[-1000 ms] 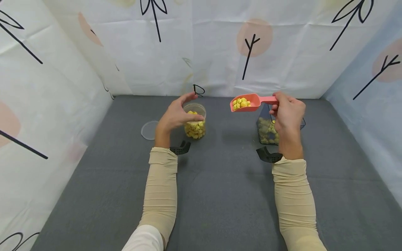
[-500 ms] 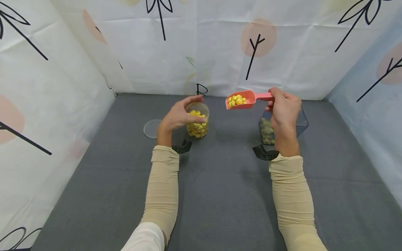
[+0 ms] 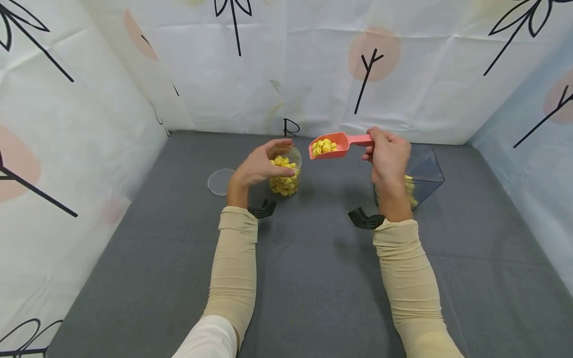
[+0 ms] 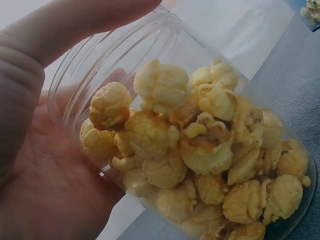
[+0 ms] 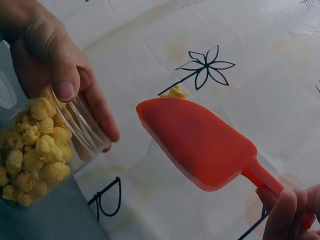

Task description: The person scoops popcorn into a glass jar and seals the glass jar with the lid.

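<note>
A clear round jar holds yellow popcorn and stands on the grey cloth, its mouth uncovered. My left hand wraps the jar near its rim, thumb on the near side and fingers on the far side. Level in the air to the right is a coral-red scoop with popcorn pieces in its bowl. My right hand grips the scoop's handle. From the right wrist view the scoop's underside shows, with its tip close to the jar's mouth and one popcorn piece peeking over the edge.
A clear bluish square container with more popcorn stands at the right, partly hidden by my right forearm. Left of the jar, a round clear lid lies flat on the grey cloth. Patterned white sheets hang behind and at both sides.
My right hand has carried the loaded scoop leftward, toward the jar, uncovering more of the square container. My left hand keeps its hold on the jar. The head view has shifted slightly.
</note>
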Action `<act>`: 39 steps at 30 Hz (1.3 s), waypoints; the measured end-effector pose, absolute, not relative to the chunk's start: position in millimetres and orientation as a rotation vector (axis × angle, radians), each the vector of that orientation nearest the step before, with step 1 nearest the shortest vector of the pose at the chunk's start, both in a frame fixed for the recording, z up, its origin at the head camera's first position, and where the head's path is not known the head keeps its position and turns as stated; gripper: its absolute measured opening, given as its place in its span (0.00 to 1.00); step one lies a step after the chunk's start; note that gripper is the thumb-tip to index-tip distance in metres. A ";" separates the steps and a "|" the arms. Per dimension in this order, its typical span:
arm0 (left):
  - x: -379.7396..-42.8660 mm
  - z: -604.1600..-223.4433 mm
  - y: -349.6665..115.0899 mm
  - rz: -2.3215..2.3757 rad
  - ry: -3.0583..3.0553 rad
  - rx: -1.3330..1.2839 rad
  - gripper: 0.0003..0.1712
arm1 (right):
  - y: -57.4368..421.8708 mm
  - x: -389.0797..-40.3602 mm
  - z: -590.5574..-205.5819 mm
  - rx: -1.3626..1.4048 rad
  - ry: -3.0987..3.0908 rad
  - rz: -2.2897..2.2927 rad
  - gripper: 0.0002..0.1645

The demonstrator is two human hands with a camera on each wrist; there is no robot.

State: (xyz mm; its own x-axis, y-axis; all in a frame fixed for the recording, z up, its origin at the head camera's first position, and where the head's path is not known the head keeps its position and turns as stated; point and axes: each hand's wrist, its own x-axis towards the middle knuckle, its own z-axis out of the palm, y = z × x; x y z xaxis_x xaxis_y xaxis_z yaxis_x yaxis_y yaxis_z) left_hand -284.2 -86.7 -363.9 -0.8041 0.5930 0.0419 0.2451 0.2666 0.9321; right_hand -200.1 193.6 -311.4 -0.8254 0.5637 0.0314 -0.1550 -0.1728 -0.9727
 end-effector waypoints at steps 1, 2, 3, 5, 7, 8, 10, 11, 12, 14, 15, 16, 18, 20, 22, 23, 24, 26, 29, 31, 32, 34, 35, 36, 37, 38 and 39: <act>-284.3 -364.3 -86.3 1.555 2.226 0.768 0.46 | 192.3 -200.6 -311.7 -0.468 -1.639 2.039 0.09; -284.6 -364.7 -86.0 1.557 2.224 0.767 0.46 | 191.0 -201.4 -311.8 -0.469 -1.644 2.040 0.09; -284.8 -364.8 -85.8 1.557 2.224 0.763 0.46 | 189.6 -202.1 -312.0 -0.468 -1.650 2.039 0.10; -285.3 -364.5 -85.5 1.558 2.223 0.759 0.46 | 187.1 -203.8 -312.5 -0.456 -1.650 2.046 0.10; -285.4 -363.8 -85.3 1.561 2.218 0.753 0.46 | 184.6 -205.7 -313.2 -0.446 -1.653 2.054 0.10; -285.3 -363.5 -85.2 1.561 2.216 0.752 0.46 | 183.5 -206.6 -313.9 -0.441 -1.655 2.055 0.10; -285.1 -363.1 -85.0 1.562 2.213 0.750 0.46 | 181.0 -207.8 -315.3 -0.427 -1.662 2.059 0.11; -284.9 -363.1 -84.8 1.562 2.212 0.748 0.47 | 179.7 -208.3 -316.0 -0.424 -1.668 2.060 0.11; -284.6 -363.1 -84.6 1.562 2.210 0.745 0.47 | 178.3 -208.7 -316.6 -0.422 -1.674 2.062 0.10; -284.3 -363.2 -84.2 1.559 2.207 0.738 0.48 | 174.9 -209.4 -317.5 -0.414 -1.692 2.058 0.10; -284.1 -363.4 -84.0 1.558 2.206 0.734 0.48 | 172.9 -209.6 -317.7 -0.410 -1.697 2.062 0.10; -284.0 -363.4 -83.6 1.558 2.204 0.729 0.48 | 171.0 -209.9 -318.0 -0.406 -1.701 2.066 0.10; -284.1 -363.9 -82.8 1.563 2.196 0.721 0.49 | 167.3 -210.3 -318.3 -0.399 -1.723 2.062 0.10; -284.3 -364.5 -82.0 1.568 2.190 0.714 0.49 | 164.0 -210.8 -318.5 -0.395 -1.738 2.053 0.10; -284.8 -365.0 -81.2 1.569 2.188 0.710 0.50 | 161.0 -211.4 -318.5 -0.398 -1.757 2.032 0.11; -284.8 -365.2 -81.1 1.568 2.191 0.708 0.50 | 159.7 -211.9 -318.4 -0.399 -1.765 2.020 0.12; -285.0 -365.4 -80.9 1.567 2.194 0.707 0.50 | 158.5 -212.4 -318.3 -0.402 -1.765 2.016 0.12; -285.1 -365.4 -80.3 1.565 2.200 0.709 0.50 | 156.5 -213.5 -317.8 -0.406 -1.761 2.007 0.13; -285.1 -365.6 -79.3 1.568 2.203 0.711 0.50 | 153.8 -214.5 -317.7 -0.394 -1.760 1.980 0.13; -285.1 -365.9 -78.3 1.573 2.199 0.714 0.50 | 152.4 -214.4 -318.2 -0.379 -1.762 1.954 0.12; -285.3 -366.0 -77.7 1.576 2.195 0.714 0.51 | 151.9 -214.2 -318.6 -0.372 -1.765 1.940 0.12; -285.6 -366.4 -76.6 1.579 2.187 0.717 0.51 | 151.3 -213.6 -319.2 -0.359 -1.756 1.929 0.11; -285.9 -366.5 -75.9 1.580 2.185 0.721 0.51 | 151.2 -213.3 -319.5 -0.355 -1.753 1.925 0.11; -286.2 -366.7 -75.3 1.576 2.188 0.723 0.51 | 151.0 -212.9 -319.6 -0.352 -1.753 1.917 0.11; -286.2 -366.6 -74.7 1.575 2.190 0.725 0.51 | 151.0 -212.6 -319.8 -0.350 -1.755 1.910 0.12; -286.3 -366.6 -74.2 1.577 2.190 0.730 0.51 | 151.0 -212.4 -319.8 -0.349 -1.760 1.900 0.12; -286.2 -366.7 -73.8 1.578 2.190 0.734 0.51 | 151.0 -212.1 -319.7 -0.348 -1.767 1.889 0.12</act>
State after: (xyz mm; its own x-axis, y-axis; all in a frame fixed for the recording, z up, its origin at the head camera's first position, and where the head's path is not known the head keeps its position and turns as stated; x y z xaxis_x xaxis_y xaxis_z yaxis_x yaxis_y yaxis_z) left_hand -286.2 -73.8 -366.7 -0.8078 0.5890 0.0233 0.2085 0.2485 0.9459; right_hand -212.1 151.0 -319.7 -0.8289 0.5350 0.1634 -0.1987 -0.0085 -0.9800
